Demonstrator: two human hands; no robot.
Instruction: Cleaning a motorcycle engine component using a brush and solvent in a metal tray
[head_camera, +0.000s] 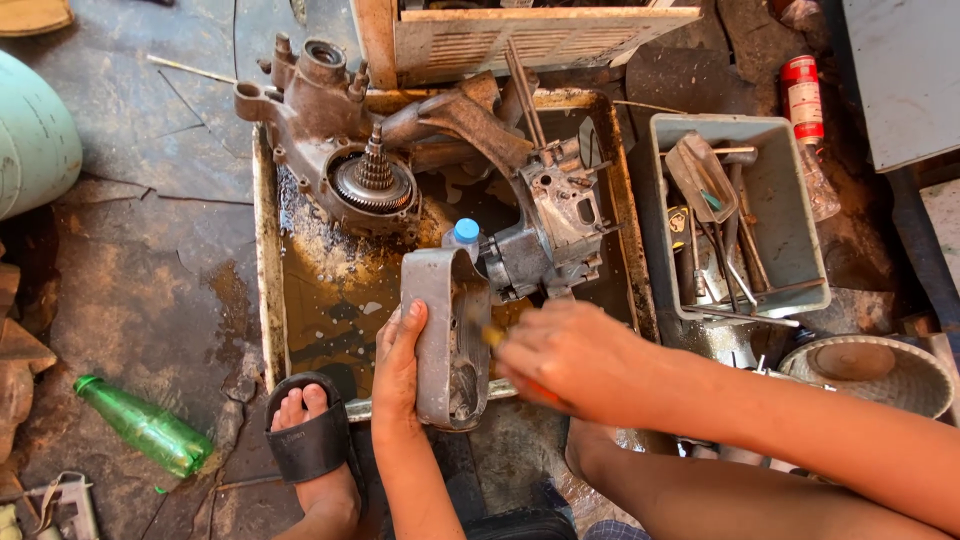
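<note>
Both hands met at a grey metal cover (447, 335) standing lengthwise over the tray (268, 300): left hand (398, 362) gripped its side, right hand (572, 357) pinched a blurred brush (494, 338).

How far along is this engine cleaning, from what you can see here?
Done: the grimy engine casing already lies stripped open, its toothed gear exposed, in the rusty metal tray of dirty liquid. In hand: the left hand steadies a grey metal cover while the right hand works on it with a blurred tool. Left: both parts look dirty.
</note>
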